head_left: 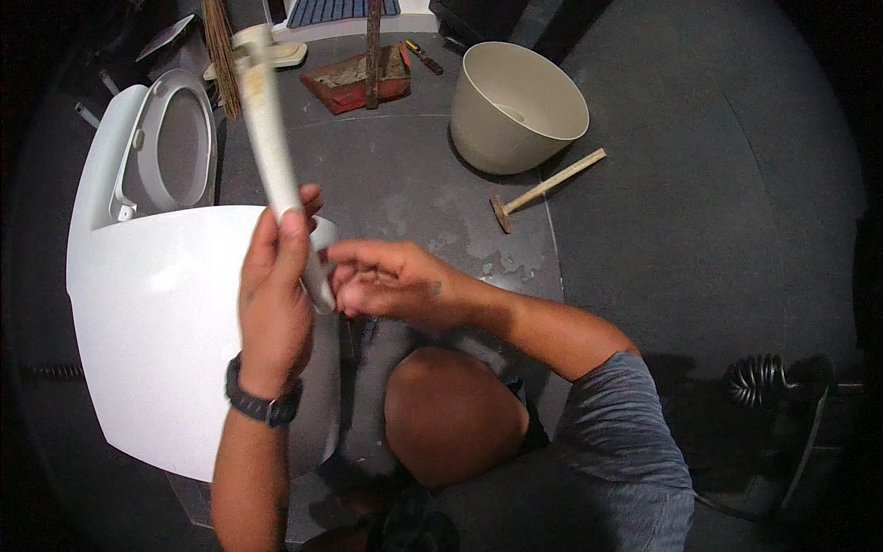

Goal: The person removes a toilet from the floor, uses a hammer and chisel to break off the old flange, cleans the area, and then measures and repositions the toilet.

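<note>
My left hand (279, 294), with a dark watch on its wrist, is wrapped round a long white pipe (269, 138). The pipe tilts up and away to the left, and its far end is wider and smeared with yellowish stain. Beside the pipe's lower end is my right hand (386, 283), its fingers loosely bent and apart; whether they touch the pipe is hard to see. Under and left of my left hand lies a large white toilet (156, 322) with a smooth surface. Its seat (184, 138) shows at the far end.
A beige tub (515, 110) stands far right of centre, with a wooden-handled hammer (552, 182) on the floor before it. Farther back are a red dustpan (354, 83), a screwdriver (425, 57) and a straw broom (221, 51). A coiled hose (759, 379) lies at right. My bent knee (455, 414) is close below.
</note>
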The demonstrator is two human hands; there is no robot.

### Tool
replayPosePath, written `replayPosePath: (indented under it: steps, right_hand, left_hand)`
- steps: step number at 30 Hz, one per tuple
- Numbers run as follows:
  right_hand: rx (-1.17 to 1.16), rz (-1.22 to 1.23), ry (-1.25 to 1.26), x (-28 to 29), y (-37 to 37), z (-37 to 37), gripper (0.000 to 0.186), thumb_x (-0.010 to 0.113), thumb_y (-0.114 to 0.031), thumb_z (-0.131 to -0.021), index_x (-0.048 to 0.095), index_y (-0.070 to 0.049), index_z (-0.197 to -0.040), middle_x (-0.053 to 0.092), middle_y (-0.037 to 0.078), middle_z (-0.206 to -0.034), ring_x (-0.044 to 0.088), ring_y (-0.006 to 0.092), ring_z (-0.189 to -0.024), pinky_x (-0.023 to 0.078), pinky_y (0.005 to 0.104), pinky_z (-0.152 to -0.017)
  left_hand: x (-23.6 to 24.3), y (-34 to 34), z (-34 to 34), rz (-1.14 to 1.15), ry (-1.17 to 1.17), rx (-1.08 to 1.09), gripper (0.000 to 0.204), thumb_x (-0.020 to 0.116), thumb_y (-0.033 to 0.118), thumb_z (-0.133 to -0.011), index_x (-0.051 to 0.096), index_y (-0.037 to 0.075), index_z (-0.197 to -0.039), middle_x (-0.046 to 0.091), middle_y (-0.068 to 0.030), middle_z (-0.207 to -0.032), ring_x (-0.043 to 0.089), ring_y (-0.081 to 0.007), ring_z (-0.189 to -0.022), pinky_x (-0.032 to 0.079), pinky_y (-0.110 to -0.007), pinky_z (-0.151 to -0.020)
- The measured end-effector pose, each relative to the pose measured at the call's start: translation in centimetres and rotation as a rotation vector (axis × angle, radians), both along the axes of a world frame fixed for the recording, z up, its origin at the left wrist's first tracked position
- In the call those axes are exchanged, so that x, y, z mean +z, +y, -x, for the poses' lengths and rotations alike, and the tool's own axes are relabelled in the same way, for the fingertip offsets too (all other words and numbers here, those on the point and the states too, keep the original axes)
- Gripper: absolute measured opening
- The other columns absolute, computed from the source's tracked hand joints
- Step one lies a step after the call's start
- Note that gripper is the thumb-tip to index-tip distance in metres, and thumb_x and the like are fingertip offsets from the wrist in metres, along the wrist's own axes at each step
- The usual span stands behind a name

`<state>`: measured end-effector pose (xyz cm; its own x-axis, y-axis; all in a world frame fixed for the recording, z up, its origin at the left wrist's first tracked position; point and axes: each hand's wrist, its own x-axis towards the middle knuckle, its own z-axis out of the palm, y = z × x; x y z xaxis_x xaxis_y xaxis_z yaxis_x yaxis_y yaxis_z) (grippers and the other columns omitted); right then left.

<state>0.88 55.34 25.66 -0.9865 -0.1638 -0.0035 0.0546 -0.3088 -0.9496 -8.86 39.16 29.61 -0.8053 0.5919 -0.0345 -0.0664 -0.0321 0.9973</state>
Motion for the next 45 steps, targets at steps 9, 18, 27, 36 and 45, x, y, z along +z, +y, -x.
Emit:
replayPosePath:
  steps: [9, 18, 27, 36, 45]
  right_hand:
    - [-0.383, -0.499, -0.226, -0.5, 4.3, -3.9, 0.042, 0.062, -0.018, -0.101, 0.052, -0.003, -0.139, 0.064, 0.005, -0.115, 0.062, 0.0133, -0.098, 0.053, 0.0311, -0.086]
    - [0.313, -2.280, -0.829, -8.3, 28.2, -18.0, 0.015, 0.066, -0.018, -0.087, 0.078, -0.011, -0.093, 0.075, 0.013, -0.096, 0.073, 0.0304, -0.091, 0.058, 0.0433, -0.081]
    - [-0.061, -2.291, -0.658, -16.2, 40.1, -21.6, 0.019, 0.059, -0.021, -0.092, 0.070, -0.009, -0.102, 0.071, 0.015, -0.099, 0.071, 0.0331, -0.090, 0.057, 0.0460, -0.079]
    - [0.241, -2.514, -0.415, -17.9, 41.3, -20.6, 0.032, 0.058, -0.036, -0.094, 0.074, -0.010, -0.104, 0.073, 0.018, -0.103, 0.070, 0.0385, -0.096, 0.055, 0.0498, -0.088]
    - [0.726, -2.312, -0.481, -13.1, 29.6, -12.8, 0.039, 0.060, -0.042, -0.093, 0.074, -0.009, -0.107, 0.073, 0.020, -0.107, 0.070, 0.0396, -0.098, 0.054, 0.0491, -0.089]
  left_hand:
    - [-4.8, 8.5, -4.8, -0.074, -0.015, -0.197, 0.043, 0.051, 0.032, -0.107, 0.052, -0.001, -0.134, 0.059, -0.0180, -0.114, 0.058, -0.0273, -0.105, 0.047, -0.040, -0.093]
    - [-1.3, -5.4, -2.5, 0.239, 0.037, -0.412, 0.052, 0.062, 0.039, -0.100, 0.059, -0.005, -0.128, 0.069, -0.0176, -0.110, 0.067, -0.0260, -0.103, 0.053, -0.035, -0.085]
    - [1.3, -18.3, -6.5, 0.476, 0.111, -0.559, 0.037, 0.060, 0.038, -0.102, 0.065, 0.003, -0.112, 0.068, -0.0167, -0.102, 0.068, -0.0309, -0.099, 0.054, -0.041, -0.084]
    - [2.7, -22.8, -12.8, 0.743, 0.168, -0.672, 0.045, 0.061, 0.046, -0.098, 0.063, 0.004, -0.114, 0.066, -0.0183, -0.106, 0.067, -0.0372, -0.103, 0.054, -0.046, -0.086]
    - [3.4, -23.0, -15.6, 0.790, 0.239, -0.525, 0.047, 0.065, 0.041, -0.096, 0.060, -0.002, -0.115, 0.066, -0.0229, -0.102, 0.068, -0.0386, -0.097, 0.054, -0.047, -0.083]
